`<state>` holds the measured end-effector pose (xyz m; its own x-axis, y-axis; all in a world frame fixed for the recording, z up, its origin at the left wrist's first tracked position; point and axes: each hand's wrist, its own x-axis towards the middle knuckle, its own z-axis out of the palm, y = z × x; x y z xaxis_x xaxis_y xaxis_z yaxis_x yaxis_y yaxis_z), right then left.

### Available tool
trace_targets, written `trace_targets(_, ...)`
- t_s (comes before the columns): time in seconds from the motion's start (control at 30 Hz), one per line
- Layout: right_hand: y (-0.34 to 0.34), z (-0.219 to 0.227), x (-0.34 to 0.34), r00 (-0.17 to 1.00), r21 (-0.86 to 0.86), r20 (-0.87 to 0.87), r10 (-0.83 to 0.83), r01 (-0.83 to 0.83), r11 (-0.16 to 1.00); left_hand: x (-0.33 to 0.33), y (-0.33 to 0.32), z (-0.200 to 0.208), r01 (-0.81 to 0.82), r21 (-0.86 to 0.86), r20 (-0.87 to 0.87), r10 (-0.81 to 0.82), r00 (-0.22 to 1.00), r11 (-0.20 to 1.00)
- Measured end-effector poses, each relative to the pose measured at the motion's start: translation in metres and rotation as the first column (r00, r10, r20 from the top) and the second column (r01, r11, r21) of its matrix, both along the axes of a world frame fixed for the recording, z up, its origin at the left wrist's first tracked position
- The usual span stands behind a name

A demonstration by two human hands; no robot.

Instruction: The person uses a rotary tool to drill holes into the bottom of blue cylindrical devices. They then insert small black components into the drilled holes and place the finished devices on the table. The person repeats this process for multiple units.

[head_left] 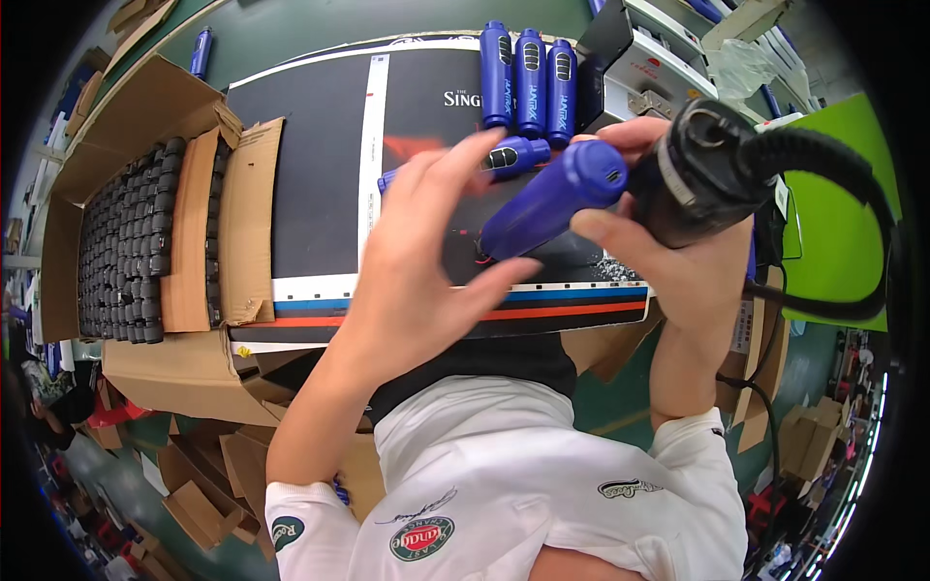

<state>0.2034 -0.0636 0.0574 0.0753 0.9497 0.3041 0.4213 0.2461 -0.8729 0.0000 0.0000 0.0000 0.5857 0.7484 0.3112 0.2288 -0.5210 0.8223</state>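
My right hand (683,266) holds a blue cylindrical device (547,208) near its end cap, thumb on the near side and fingers behind. The cap has a small dark slot. At its lower far end, thin red strands show. A thick black cylindrical tool (702,174) with a ribbed cable rests within the same hand, partly covering the fingers. My left hand (412,252) is just left of the blue device, with thumb and fingers spread and nothing between them. Behind the left fingertips lies another blue device (518,155), partly hidden.
Three blue devices (529,87) lie side by side at the board's far edge. The printed black board (320,184) covers the worktop. A cardboard box (145,107) with rows of small black parts (126,242) stands left. A green surface (843,213) lies right, crossed by the ribbed cable (877,194).
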Motion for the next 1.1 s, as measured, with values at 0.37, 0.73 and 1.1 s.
trace_targets(0.37, -0.013, -0.003, 0.042, 0.948, 0.032, -0.303, -0.099, 0.114, 0.993, 0.050, 0.006, -0.023, 0.085, -0.119, 0.418, -0.028, 0.908, 0.989)
trace_targets(0.73, -0.027, -0.016, 0.068, 0.691, 0.079, -0.716, -0.101, 0.223, 0.972, 0.052, 0.000, -0.031, 0.078, -0.148, 0.505, 0.007, 0.863, 0.986)
trace_targets(1.1, -0.042, -0.100, 0.115, 0.223, 0.163, -0.968, 0.114, 0.217, 0.962, 0.043, 0.062, 0.061, 0.236, -0.116, 0.695, -0.091, 0.713, 0.965)
